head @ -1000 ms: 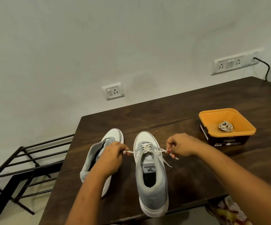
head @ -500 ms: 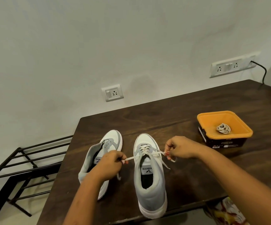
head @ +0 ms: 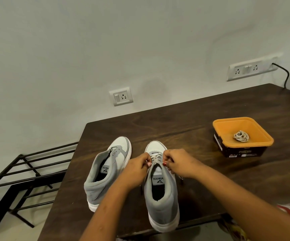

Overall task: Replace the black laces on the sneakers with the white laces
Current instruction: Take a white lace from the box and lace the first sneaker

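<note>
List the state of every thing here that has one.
Laced sneaker, upright, white lace threaded.
Other sneaker, upright, eyelets empty.
Left hand, pinching the white lace.
Right hand, pinching the white lace.
Orange tub, open, bundled lace inside.

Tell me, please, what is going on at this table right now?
A person is lacing one grey-and-white sneaker with a white lace: the left hand and right hand each pinch it at the upper eyelets. The second sneaker stands beside it on the table with bare eyelets. A coiled lace lies in the orange tray.
</note>
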A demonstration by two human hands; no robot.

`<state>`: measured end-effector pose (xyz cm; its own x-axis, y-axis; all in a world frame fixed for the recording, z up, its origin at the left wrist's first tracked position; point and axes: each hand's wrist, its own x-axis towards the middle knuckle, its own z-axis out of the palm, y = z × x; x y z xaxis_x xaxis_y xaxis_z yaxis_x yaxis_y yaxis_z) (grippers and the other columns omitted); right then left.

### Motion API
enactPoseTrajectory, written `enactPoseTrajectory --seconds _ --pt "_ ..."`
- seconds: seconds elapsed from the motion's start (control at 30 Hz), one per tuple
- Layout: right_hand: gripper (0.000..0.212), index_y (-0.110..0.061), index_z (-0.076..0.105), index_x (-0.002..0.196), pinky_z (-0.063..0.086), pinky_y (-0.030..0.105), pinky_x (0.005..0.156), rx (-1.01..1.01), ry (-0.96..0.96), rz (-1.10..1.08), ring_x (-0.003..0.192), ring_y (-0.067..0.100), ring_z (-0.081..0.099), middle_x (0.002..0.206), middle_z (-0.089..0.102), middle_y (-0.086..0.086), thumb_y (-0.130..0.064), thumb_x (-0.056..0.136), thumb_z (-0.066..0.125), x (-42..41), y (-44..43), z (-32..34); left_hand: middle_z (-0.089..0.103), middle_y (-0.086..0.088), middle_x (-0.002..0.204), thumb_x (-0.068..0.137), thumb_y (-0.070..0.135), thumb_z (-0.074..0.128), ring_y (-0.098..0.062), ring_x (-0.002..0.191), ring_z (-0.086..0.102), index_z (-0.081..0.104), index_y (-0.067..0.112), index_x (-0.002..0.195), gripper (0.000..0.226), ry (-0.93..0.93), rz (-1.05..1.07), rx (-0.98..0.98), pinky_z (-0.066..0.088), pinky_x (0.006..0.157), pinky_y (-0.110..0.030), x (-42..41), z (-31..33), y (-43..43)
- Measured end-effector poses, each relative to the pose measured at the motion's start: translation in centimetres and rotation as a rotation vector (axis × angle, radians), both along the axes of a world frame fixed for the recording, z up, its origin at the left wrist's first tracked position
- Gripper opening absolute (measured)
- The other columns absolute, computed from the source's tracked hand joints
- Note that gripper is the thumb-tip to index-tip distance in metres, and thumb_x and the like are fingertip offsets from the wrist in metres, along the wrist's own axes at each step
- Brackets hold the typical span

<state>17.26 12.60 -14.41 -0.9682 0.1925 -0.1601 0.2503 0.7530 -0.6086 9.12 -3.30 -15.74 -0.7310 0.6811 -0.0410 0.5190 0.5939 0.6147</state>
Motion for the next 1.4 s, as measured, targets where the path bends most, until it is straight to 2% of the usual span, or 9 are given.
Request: enactPoseTrajectory --seconds 0.1,0.27,0.5,0.63,0.77,0.93,1.1,1.23,1.4 --pt "0.034 -0.029 0.046 0.066 0.041 0.024 0.059 0.083 -0.002 0.001 0.069 0.011 0.05 0.082 0.055 -0.004 -0.009 0.093 0.047 0.0 0.2 0.0 0.053 0.007 0.072 0.094 0.009 0.044 -0.011 0.065 0.048 0.051 0.022 0.084 0.018 0.099 -0.032 -0.026 0.037 0.059 -0.023 -0.3 0.3 0.0" --pt "0.032 -0.029 0.05 0.065 0.052 0.033 0.075 0.101 -0.021 -0.023 0.082 0.017 0.062 0.084 0.063 -0.005 -0.01 0.091 0.049 0.1 0.8 0.3 0.052 0.018 0.067 0.092 0.008 0.046 0.0 0.061 0.048 0.051 0.03 0.079 0.027 0.185 -0.015 -0.066 0.034 0.053 -0.01 -0.7 0.7 -0.9" --pt "0.029 -0.033 0.053 0.067 0.052 0.032 0.074 0.121 -0.029 -0.056 0.081 0.011 0.061 0.079 0.062 -0.012 -0.018 0.093 0.053 0.1 1.3 -0.1 0.052 0.014 0.063 0.09 0.009 0.048 -0.003 0.061 0.045 0.053 0.031 0.073 0.029 0.091 0.011 -0.08 0.037 0.058 -0.018 -1.2 0.9 -1.8" --pt "0.024 -0.034 0.052 0.071 0.04 0.025 0.057 0.182 -0.005 -0.042 0.076 0.01 0.057 0.079 0.057 -0.013 -0.023 0.093 0.052 0.1 1.6 -0.1 0.053 0.007 0.063 0.091 0.013 0.054 -0.009 0.061 0.047 0.055 0.031 0.074 0.024 0.031 -0.005 -0.009 0.037 0.057 -0.014 -0.9 0.6 -1.5" --pt "0.012 -0.028 0.057 0.083 0.037 0.028 0.059 0.387 0.022 -0.026 0.079 0.016 0.057 0.085 0.058 -0.007 -0.025 0.094 0.053 0.3 2.2 0.6 0.063 -0.011 0.07 0.092 0.021 0.057 -0.021 0.063 0.058 0.058 0.027 0.086 0.008 0.024 0.011 0.193 0.048 0.066 -0.032 -0.4 0.6 -0.4" --pt "0.014 -0.021 0.059 0.104 0.038 0.028 0.06 0.615 0.214 -0.101 0.095 0.021 0.052 0.103 0.048 -0.001 -0.013 0.094 0.055 0.2 2.4 1.5 0.046 0.011 0.044 0.089 0.018 0.062 -0.001 0.044 0.042 0.059 0.03 0.089 0.013 0.023 0.033 0.349 0.037 0.051 -0.014 0.0 0.4 1.4" --pt "0.015 -0.022 0.06 0.101 0.049 0.027 0.063 0.435 0.574 0.02 0.08 0.016 0.058 0.094 0.055 -0.005 -0.012 0.093 0.051 0.0 0.3 3.5 0.052 0.007 0.048 0.085 0.023 0.067 -0.006 0.05 0.049 0.06 0.04 0.091 0.02 -0.019 -0.01 0.384 0.047 0.061 -0.034 0.4 0.8 2.2" --pt "0.037 -0.02 0.062 0.124 0.032 0.003 0.097 0.167 0.701 0.224 0.116 0.003 0.052 0.126 0.062 -0.003 -0.004 0.092 0.052 0.2 -1.1 4.9 0.051 -0.006 0.054 0.088 0.003 0.057 -0.02 0.055 0.048 0.06 0.021 0.068 0.027 -0.063 0.028 0.478 0.045 0.059 -0.046 0.8 1.7 2.3" --pt "0.046 -0.024 0.06 0.127 0.035 0.011 0.102 0.054 0.621 0.147 0.118 0.003 0.05 0.126 0.059 -0.007 0.003 0.09 0.051 0.4 -0.9 4.6 0.049 0.005 0.046 0.098 0.014 0.044 -0.003 0.039 0.044 0.062 0.011 0.072 0.032 -0.267 0.122 0.748 0.037 0.042 -0.014 1.2 2.9 2.3"
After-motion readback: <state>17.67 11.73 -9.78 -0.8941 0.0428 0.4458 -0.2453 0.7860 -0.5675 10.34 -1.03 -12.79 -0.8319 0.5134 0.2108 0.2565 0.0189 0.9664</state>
